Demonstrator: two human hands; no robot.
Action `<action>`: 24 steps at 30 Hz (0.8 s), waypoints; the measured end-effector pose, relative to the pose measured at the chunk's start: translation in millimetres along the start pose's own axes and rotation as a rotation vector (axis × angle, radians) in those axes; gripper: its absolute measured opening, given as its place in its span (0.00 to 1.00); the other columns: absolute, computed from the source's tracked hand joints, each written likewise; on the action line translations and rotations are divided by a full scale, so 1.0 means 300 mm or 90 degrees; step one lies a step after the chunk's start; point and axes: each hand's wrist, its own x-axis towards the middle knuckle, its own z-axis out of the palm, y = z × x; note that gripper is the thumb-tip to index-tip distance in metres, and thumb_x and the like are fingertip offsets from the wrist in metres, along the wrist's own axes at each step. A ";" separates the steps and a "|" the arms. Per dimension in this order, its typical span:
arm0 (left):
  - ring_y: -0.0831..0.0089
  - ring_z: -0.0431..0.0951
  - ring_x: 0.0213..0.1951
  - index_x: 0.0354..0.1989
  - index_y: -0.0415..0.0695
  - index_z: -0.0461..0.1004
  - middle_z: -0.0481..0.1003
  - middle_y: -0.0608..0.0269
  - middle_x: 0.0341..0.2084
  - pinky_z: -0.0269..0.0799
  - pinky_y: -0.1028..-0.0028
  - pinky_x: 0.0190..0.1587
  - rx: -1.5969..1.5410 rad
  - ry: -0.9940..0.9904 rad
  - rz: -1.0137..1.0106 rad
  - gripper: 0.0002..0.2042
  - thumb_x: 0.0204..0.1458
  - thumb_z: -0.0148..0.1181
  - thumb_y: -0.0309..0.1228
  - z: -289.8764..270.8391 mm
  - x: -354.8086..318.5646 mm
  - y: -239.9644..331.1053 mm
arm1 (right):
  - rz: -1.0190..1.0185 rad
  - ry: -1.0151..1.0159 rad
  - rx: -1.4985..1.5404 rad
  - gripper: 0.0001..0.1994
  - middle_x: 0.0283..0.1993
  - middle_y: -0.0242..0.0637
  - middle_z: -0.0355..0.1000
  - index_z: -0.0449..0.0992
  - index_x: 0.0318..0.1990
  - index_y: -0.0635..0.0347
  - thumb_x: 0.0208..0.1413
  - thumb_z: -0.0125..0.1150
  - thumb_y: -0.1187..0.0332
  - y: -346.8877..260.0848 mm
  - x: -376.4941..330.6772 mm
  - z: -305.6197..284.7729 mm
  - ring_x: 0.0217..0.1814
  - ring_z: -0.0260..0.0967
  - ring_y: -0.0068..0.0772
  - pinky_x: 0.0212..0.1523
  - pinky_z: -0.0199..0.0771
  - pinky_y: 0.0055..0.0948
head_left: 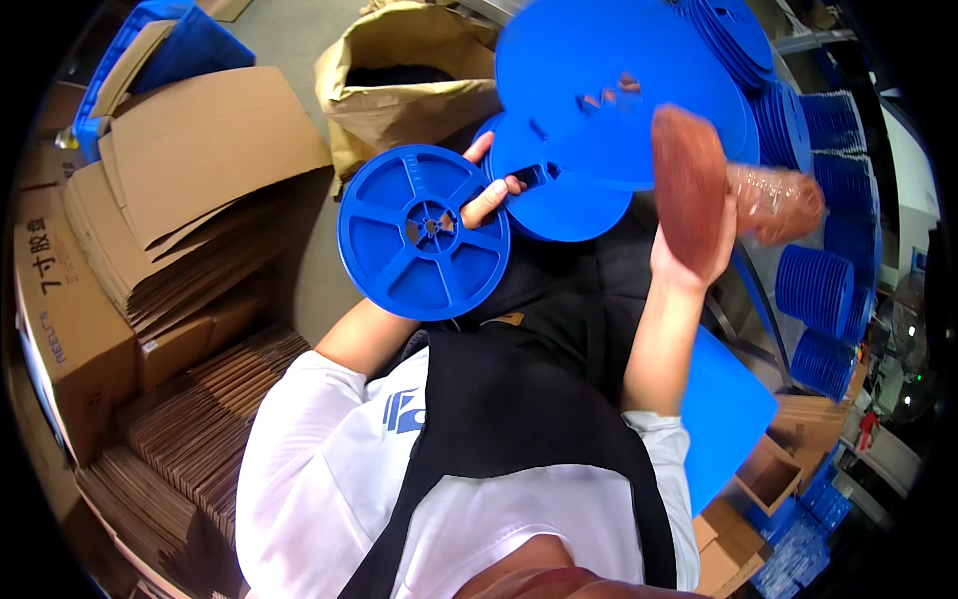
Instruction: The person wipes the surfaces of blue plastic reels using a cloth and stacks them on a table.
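My left hand grips a blue plastic reel with spokes and a hub with brown patches, its thumb lying over the front. In my right hand, raised on the right, is a reddish-brown tool with a broad oval face and a stubby round part wrapped in clear film. It is slightly blurred, and most of the fingers are hidden behind it. Just beyond the reel lies a blue disc with a dark slot, close to my left fingertips. A larger blue disc overlaps it at the back.
Stacks of blue reels line the right side. Left of me are flattened cardboard sheets and a cardboard box. An open brown paper sack stands ahead, with a blue crate at far left. A blue panel lies by my right elbow.
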 end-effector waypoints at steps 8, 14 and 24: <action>0.76 0.72 0.50 0.71 0.40 0.49 0.76 0.61 0.42 0.59 0.75 0.59 0.069 -0.033 -0.007 0.36 0.53 0.58 0.25 -0.026 0.028 0.015 | -0.138 -0.156 -0.274 0.19 0.58 0.43 0.70 0.75 0.50 0.66 0.52 0.64 0.68 0.157 0.269 0.121 0.61 0.65 0.32 0.63 0.60 0.31; 0.68 0.74 0.51 0.72 0.39 0.42 0.76 0.57 0.40 0.60 0.66 0.63 -0.005 -0.030 -0.008 0.39 0.55 0.58 0.21 -0.092 0.034 -0.052 | -0.102 0.044 -0.444 0.28 0.67 0.55 0.57 0.60 0.58 0.78 0.57 0.58 0.65 0.092 -0.108 -0.098 0.67 0.59 0.47 0.64 0.61 0.42; 0.70 0.73 0.50 0.70 0.36 0.46 0.75 0.57 0.40 0.62 0.67 0.60 0.151 -0.019 0.069 0.35 0.56 0.58 0.24 -0.067 0.038 -0.104 | -0.148 -0.046 -0.772 0.26 0.57 0.44 0.70 0.74 0.49 0.58 0.35 0.70 0.73 0.273 -0.142 0.027 0.61 0.66 0.50 0.61 0.64 0.42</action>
